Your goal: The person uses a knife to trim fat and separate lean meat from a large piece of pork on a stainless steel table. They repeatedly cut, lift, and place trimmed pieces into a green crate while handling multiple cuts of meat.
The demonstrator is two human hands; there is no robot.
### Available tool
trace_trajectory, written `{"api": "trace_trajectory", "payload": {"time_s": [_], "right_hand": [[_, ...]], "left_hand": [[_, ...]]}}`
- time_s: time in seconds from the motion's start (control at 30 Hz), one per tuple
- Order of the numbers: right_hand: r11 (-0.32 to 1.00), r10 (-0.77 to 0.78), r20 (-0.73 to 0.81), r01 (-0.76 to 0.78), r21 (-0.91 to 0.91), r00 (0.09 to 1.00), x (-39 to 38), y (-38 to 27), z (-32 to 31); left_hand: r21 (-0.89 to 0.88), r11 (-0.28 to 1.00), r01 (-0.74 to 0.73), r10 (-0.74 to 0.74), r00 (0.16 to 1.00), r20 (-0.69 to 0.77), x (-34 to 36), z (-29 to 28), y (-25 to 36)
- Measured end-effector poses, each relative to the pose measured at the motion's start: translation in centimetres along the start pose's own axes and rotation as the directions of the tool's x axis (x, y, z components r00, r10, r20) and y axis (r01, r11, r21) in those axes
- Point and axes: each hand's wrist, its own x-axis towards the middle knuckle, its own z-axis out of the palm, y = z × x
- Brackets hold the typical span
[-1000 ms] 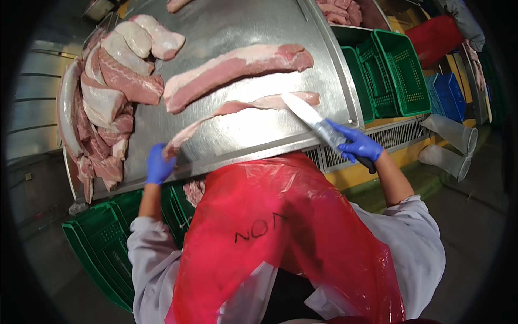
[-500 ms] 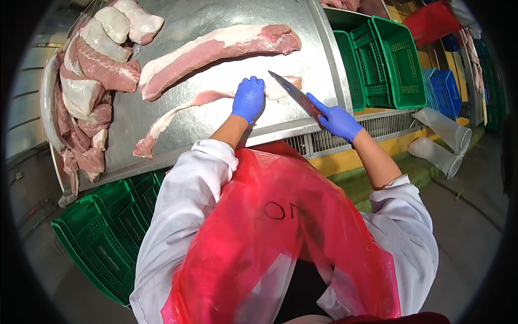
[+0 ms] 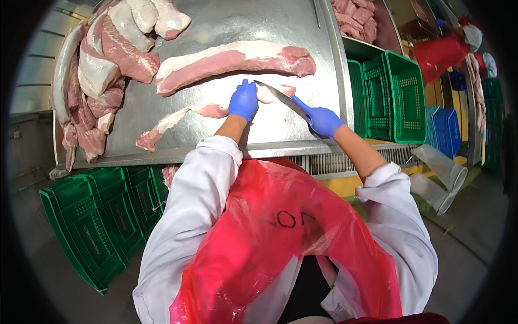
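Steel table (image 3: 243,21), thin meat strip (image 3: 210,110) under left grip (image 3: 244,101), closure unclear, right grip (image 3: 324,121) closed round knife (image 3: 286,101)

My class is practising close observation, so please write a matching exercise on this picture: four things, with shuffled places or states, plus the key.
1. Left hand
2. Right hand
3. Thick meat slab
4. Meat pile

A. Grips the knife
B. Heaped at the table's left side
C. Over the thin meat strip
D. Lies just beyond the hands

Pairs: 1-C, 2-A, 3-D, 4-B
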Motion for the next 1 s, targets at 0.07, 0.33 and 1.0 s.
{"api": "trace_trajectory", "payload": {"time_s": [0.07,0.33,1.0], "right_hand": [[1.000,0.013,0.065,-0.013,0.002,0.998,-1.1,0.2,-0.4],[0.999,-0.034,-0.037,0.034,0.000,0.999,-2.0,1.6,1.3],[0.851,-0.160,-0.083,0.180,0.494,0.984,0.0,-12.8,-2.0]], "left_hand": [[-0.307,0.902,0.304,-0.305,0.951,0.047,1.1,-0.4,-3.5],[-0.697,0.661,-0.277,-0.197,0.833,-0.517,-1.0,-21.9,-3.1],[-0.106,0.925,0.366,-0.380,0.874,-0.302,-24.0,-13.9,-30.9]]}}
